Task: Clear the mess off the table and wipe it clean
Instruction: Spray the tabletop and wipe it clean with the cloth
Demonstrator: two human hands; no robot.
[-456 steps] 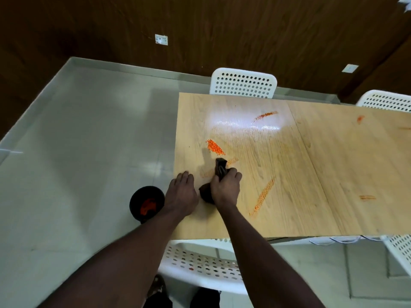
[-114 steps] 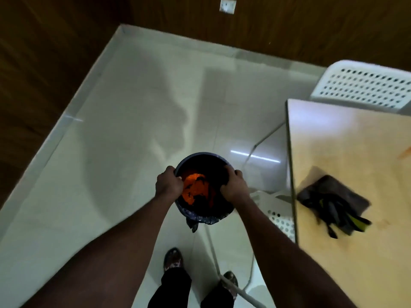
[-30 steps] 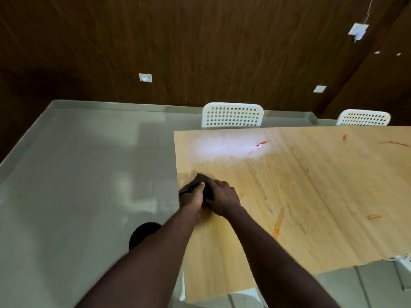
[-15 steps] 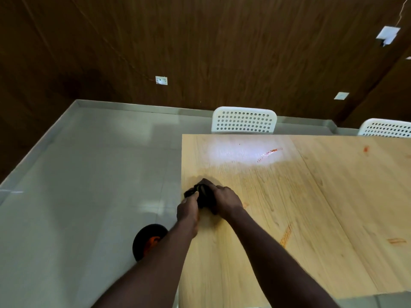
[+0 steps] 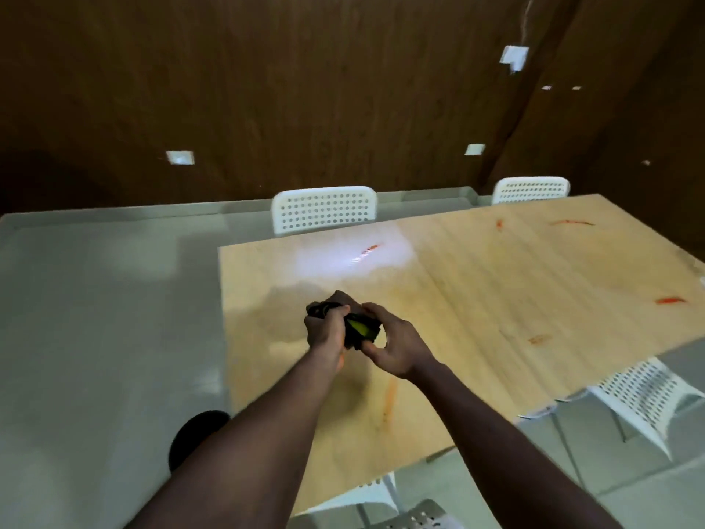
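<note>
A dark cloth with a yellow-green patch (image 5: 358, 327) is bunched between both hands above the left part of the wooden table (image 5: 477, 299). My left hand (image 5: 326, 330) grips its left end with curled fingers. My right hand (image 5: 393, 345) holds its right side, thumb and fingers curled round it. Orange smears remain on the table: one near the far edge (image 5: 369, 249), one just in front of my hands (image 5: 390, 395), two at the right (image 5: 669, 300) (image 5: 538, 339) and two far right (image 5: 570, 222) (image 5: 499, 223).
A black bin (image 5: 198, 437) stands on the floor left of the table's near corner. White perforated chairs stand at the far side (image 5: 324, 211) (image 5: 530, 189), at the right (image 5: 644, 395) and at the near edge (image 5: 381, 502). Dark wood walls close the room.
The cloth has come up off the table into both hands and its yellow-green patch now shows. The view has swung to the right and the table appears tilted.
</note>
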